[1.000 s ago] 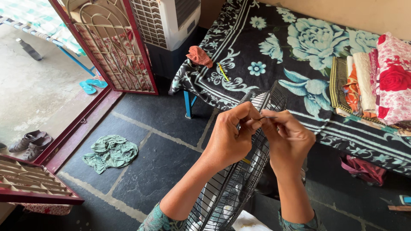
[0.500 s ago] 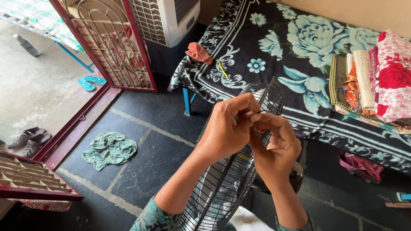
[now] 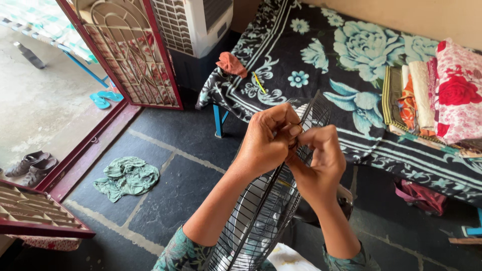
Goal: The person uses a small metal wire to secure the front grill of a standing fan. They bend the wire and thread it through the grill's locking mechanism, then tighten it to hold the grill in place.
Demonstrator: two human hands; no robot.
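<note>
Pinching at the top rim of the wire fan guard (image 3: 261, 211), both hands meet where the round black cage is highest. The left hand (image 3: 266, 143) is curled tight, thumb and fingers closed on the rim wire; the right hand (image 3: 321, 163) is closed too, its fingertips pressed against the same spot, though what small part sits between them is hidden. The guard stands upright over the stone floor (image 3: 170, 190), just in front of the bed (image 3: 281, 65), its lower part dropping between the forearms.

To do this well, I judge that one hand should steady the rim while the other works the fastening with short, firm finger moves; the wires are thin and springy, so too much force could bend them or let the cage slip.

Counted: one fan guard and two hands. On the bed's near left corner lie one orange cloth (image 3: 232, 64) and one small yellow stick (image 3: 259, 83); at its right end sits one stack of folded cloths (image 3: 427, 95). On the floor lies one green rag (image 3: 126, 175). Past the door threshold are one pair of blue slippers (image 3: 105, 98) and one pair of brown sandals (image 3: 30, 164). One white air cooler (image 3: 193, 22) stands beyond the bed's left end.
</note>
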